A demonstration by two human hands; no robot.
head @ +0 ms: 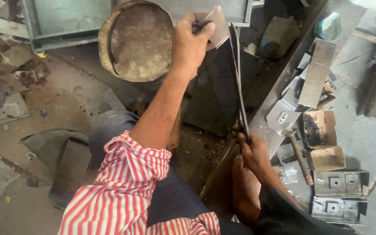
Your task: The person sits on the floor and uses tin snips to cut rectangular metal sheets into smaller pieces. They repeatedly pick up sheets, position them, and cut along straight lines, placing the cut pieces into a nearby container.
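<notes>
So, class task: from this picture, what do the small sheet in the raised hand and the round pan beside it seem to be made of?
Small sheet, pinched in the left hand: looks like thin sheet metal, grey with a dull sheen and straight cut edges. Round pan: probably iron or steel, matt brown and rough, which suggests rust or caked dirt; its rim is bent.

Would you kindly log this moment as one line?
left hand: holds metal sheet piece | right hand: grips shear handle
</notes>
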